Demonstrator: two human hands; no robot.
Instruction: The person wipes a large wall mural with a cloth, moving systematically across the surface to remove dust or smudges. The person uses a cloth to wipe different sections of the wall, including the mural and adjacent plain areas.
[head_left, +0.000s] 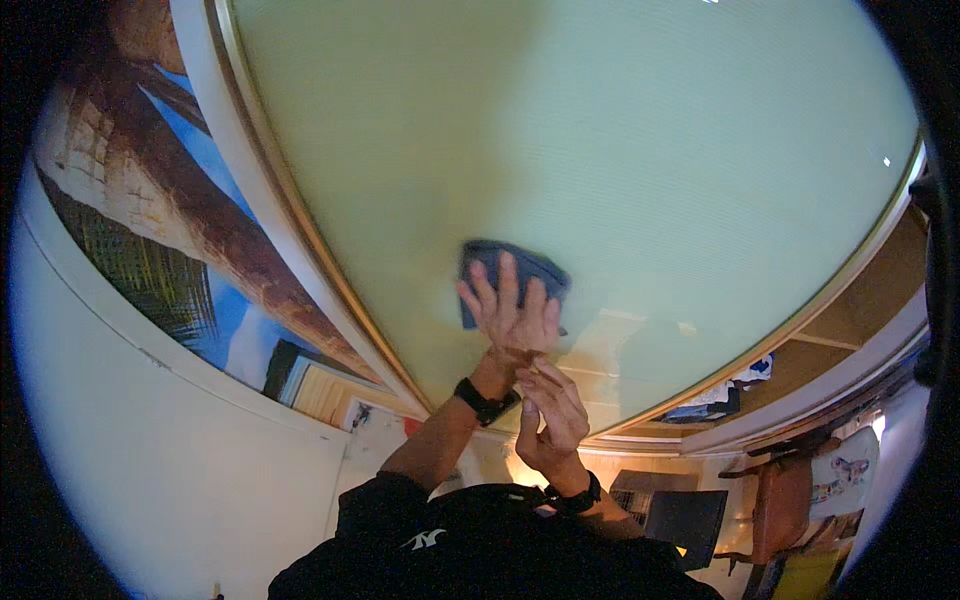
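Note:
A folded dark blue cloth (480, 251) lies flat against a large, pale green, glossy panel (637, 187) with a light wooden edge. Pressed on the cloth, with its fingers spread, is my left hand (514, 304); a black band circles that wrist. My right hand (553, 416) is just below and to the right, its fingers bent and their tips close to the left wrist. Nothing shows between its thumb and fingers; whether the tips touch the wrist is unclear. It also has a black band at its wrist.
A picture panel (172, 195) with sky and palm leaves is at left, beside a white surface (172, 465). Wooden shelves (862, 307) with folded clothes (709, 401) stand at right. Lower right are a brown chair (780, 510) and a dark panel-like object (686, 525).

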